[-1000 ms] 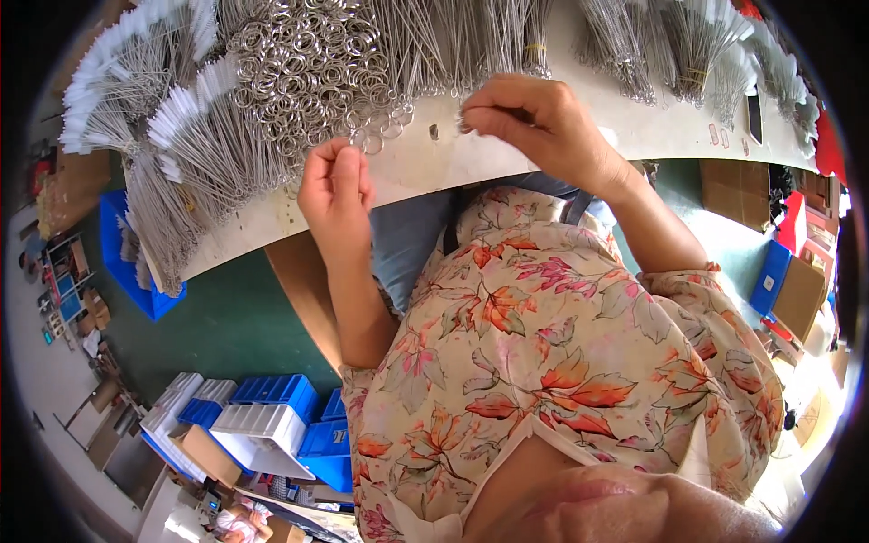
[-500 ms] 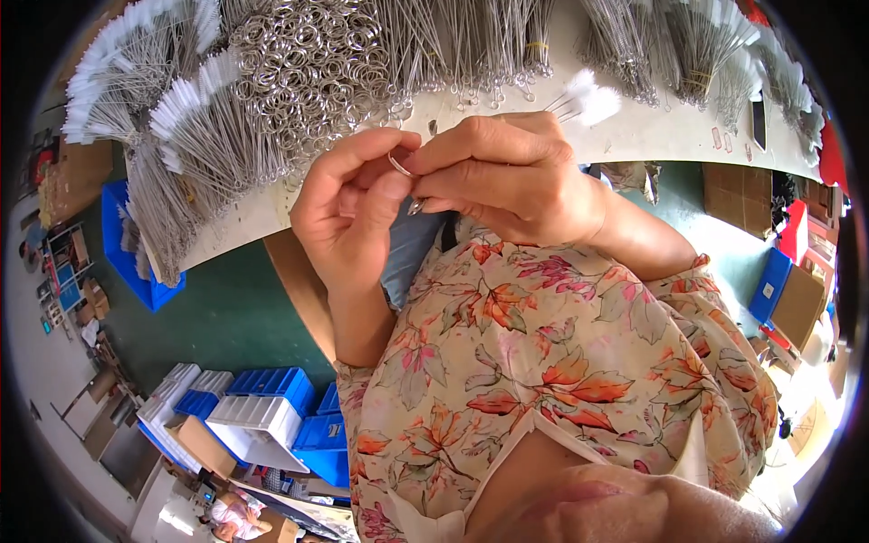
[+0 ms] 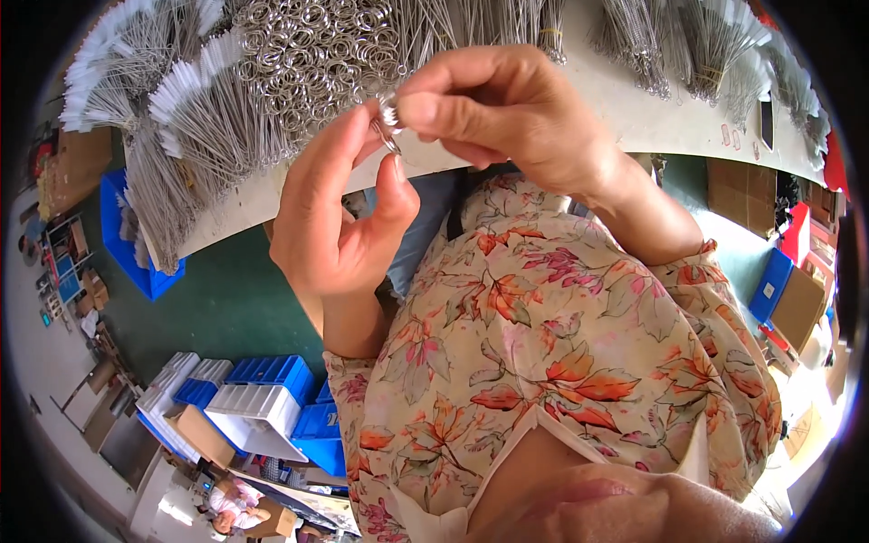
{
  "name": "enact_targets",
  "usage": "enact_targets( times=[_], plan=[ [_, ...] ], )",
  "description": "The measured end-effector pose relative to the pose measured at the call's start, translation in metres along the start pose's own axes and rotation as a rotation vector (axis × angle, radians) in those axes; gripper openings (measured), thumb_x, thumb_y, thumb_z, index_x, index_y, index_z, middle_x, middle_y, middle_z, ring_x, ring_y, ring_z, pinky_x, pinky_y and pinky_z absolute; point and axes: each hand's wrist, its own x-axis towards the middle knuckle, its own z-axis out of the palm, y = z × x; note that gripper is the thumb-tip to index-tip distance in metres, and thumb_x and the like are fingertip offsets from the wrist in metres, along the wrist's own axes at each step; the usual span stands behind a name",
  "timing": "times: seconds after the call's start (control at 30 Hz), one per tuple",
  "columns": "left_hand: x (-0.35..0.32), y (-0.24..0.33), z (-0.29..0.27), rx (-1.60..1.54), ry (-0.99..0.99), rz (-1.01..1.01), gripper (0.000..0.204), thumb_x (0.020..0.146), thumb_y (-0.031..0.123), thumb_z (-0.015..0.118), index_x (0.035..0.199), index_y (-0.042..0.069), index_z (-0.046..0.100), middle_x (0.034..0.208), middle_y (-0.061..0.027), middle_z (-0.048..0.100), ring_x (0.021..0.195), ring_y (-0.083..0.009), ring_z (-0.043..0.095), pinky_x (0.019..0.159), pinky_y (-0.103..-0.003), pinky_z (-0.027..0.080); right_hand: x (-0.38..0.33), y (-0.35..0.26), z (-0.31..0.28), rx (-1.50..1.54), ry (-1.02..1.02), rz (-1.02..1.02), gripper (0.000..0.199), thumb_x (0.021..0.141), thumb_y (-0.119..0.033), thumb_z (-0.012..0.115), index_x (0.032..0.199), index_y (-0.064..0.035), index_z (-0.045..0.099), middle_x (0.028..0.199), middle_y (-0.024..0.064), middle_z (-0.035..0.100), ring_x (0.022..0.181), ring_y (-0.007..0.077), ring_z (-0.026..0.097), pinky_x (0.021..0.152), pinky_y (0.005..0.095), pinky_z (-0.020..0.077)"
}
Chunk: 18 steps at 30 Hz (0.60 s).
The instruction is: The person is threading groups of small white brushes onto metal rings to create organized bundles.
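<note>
Metal ring [image 3: 387, 138] is slanting edge-on, gripped between finger and thumb of my left hand [image 3: 328, 222], its upper end beside shiny metal [image 3: 390, 115] my right hand [image 3: 534, 113] is pinching.

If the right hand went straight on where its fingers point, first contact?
Probably the left hand's index fingertip or the metal ring there, just ahead of the right hand and its small metal piece. Depth is unclear; they may already touch.

no readable text or signs
</note>
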Motion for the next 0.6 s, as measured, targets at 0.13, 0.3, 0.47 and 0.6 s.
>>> enact_targets(
  times=[0.13,0.3,0.47,0.6],
  plan=[
    [0.000,-0.002,0.007,-0.027,0.061,-0.029,0.032,0.074,-0.010,0.061,0.106,-0.011,0.057,0.098,-0.0210,0.062,0.084,-0.0242,0.065,0.071,-0.028,0.055,0.005,0.007,0.002,-0.025,0.005,-0.008,0.018,0.085,-0.018,0.064,0.091,-0.0010,0.066,0.067,-0.0019,0.058,0.052,0.0031,0.044,0.047,0.0184,0.0357],
    [-0.002,0.004,-0.007,-0.078,-0.018,-0.258,0.029,0.075,-0.010,0.060,0.103,-0.011,0.059,0.099,-0.0208,0.062,0.084,-0.0231,0.065,0.071,-0.027,0.055,0.013,-0.006,-0.007,-0.263,-0.133,0.061,0.017,0.081,-0.019,0.068,0.085,-0.0026,0.067,0.064,-0.0024,0.058,0.050,0.0035,0.045,0.047,0.0185,0.0363],
    [-0.001,0.007,-0.011,-0.158,-0.087,-0.215,0.027,0.074,-0.011,0.059,0.102,-0.012,0.058,0.097,-0.0218,0.062,0.085,-0.0234,0.064,0.071,-0.027,0.055,0.014,-0.015,-0.011,-0.383,-0.186,0.089,0.016,0.080,-0.018,0.069,0.083,-0.0030,0.068,0.062,-0.0026,0.058,0.048,0.0034,0.045,0.044,0.0193,0.0359],
    [-0.008,-0.002,0.000,-0.350,0.089,-0.232,0.031,0.075,-0.013,0.056,0.105,-0.011,0.057,0.102,-0.0217,0.061,0.089,-0.0232,0.063,0.074,-0.027,0.054,0.018,-0.003,-0.012,-0.214,-0.222,0.115,0.013,0.080,-0.015,0.068,0.086,-0.0034,0.068,0.066,-0.0009,0.059,0.049,0.0044,0.046,0.046,0.0197,0.0373]
  ],
)
